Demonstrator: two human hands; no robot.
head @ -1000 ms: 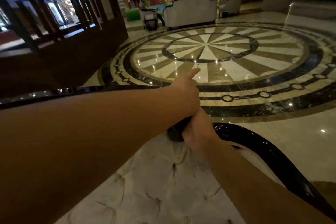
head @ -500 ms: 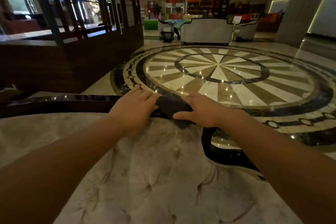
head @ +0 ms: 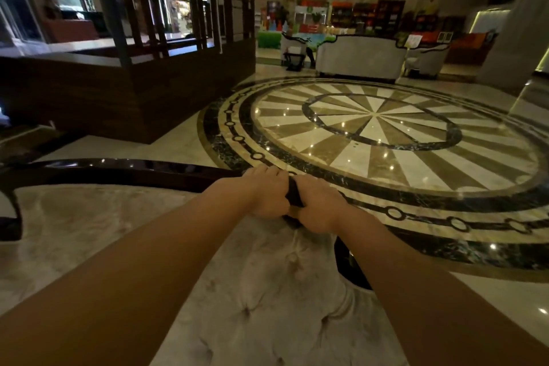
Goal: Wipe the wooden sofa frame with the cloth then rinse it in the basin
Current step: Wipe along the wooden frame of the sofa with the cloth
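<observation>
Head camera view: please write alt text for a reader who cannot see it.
Two bare hands, left hand and right hand, press a dark cloth onto the glossy dark wooden sofa frame above a pale tufted cushion. Beyond lies a marble lobby floor with a circular starburst pattern.

Marble floor medallion (head: pixel 377 128), grey sofa (head: pixel 361 58) opp., wood partition (head: pixel 133 89) left.

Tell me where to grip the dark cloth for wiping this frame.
Grip the dark cloth at its two ends, from above: it lies draped over the glossy dark wooden frame rail, left hand and right hand pressing either side.
</observation>
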